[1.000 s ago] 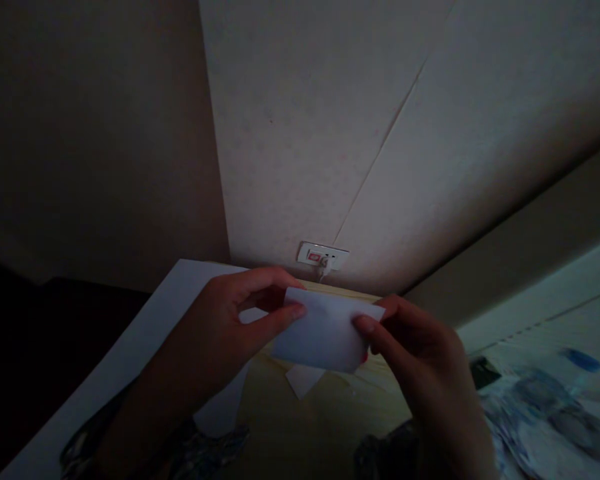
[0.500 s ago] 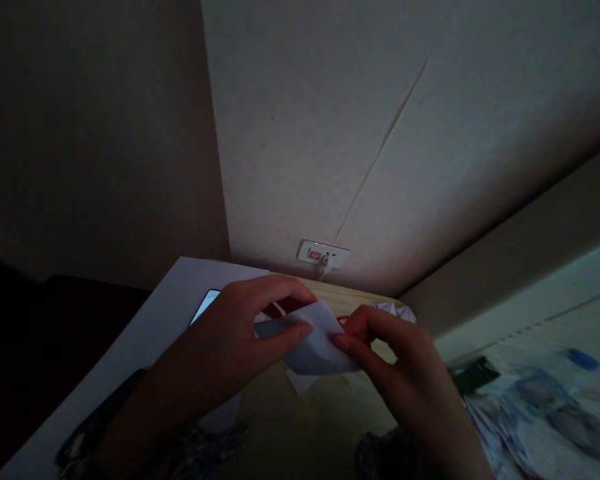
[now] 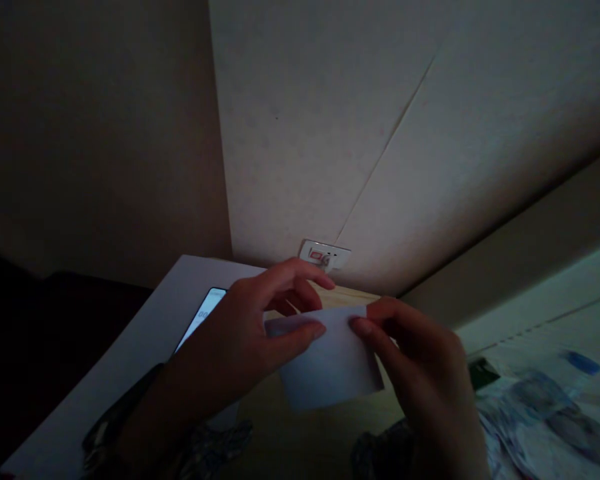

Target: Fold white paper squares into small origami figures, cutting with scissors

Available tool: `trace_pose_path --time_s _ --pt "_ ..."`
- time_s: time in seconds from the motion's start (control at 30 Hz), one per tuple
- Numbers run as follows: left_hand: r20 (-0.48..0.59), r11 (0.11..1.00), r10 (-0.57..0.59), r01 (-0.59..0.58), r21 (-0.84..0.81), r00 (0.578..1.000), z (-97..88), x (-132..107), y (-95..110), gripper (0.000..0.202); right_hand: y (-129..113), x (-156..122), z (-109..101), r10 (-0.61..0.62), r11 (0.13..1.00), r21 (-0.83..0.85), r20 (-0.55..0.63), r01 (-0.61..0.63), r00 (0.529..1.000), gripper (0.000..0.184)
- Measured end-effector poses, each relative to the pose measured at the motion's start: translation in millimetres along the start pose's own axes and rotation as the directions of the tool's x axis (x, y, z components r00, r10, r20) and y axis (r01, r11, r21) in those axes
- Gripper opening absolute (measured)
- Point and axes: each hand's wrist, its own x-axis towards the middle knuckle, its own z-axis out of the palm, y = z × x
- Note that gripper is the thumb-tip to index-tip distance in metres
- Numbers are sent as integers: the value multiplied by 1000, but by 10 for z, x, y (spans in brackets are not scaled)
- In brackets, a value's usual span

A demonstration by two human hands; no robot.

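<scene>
Far left, a large white sheet point(image 3: 140, 333) covered part of the desk point(image 3: 280, 440), a lit smartphone point(image 3: 201, 319) lying on it! Then came the left hand point(image 3: 245, 320), thumb against a small white paper point(image 3: 330, 367), fingers parted near its top edge; whether they gripped, I couldn't tell. Above the desk hung that paper, its upper right corner pinched firmly by the right hand point(image 3: 420, 347)!

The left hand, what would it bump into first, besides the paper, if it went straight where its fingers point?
Probably the right hand, which pinches a corner of the white paper roughly ahead of the left hand; depth is hard to judge.
</scene>
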Motion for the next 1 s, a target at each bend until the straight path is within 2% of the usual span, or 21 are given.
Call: trace_pose_path --time_s 0.1,0.2,0.3,0.5,0.73,1.0 --pt "-79 998 6 -11 -69 997 -19 -6 4 22 0 -11 4 9 999 35 -48 -7 999 17" --pt "-127 998 22 -30 -63 992 -15 -4 20 20 5 12 12 13 999 37 1 -14 1000 18" --pt "-138 999 40 -44 -26 990 15 -4 29 20 20 32 21 44 999 23 30 -45 999 16" --pt "-151 997 61 -66 -30 987 62 0 26 17 12 16 37 83 996 44 -43 -81 996 18" --pt "-182 989 7 -34 -144 983 61 10 54 11 34 -20 50 50 988 153 -141 -29 989 15" --pt "-216 960 -67 4 -281 974 20 3 57 11 61 -33 30 -7 988 151 -203 38 979 12"
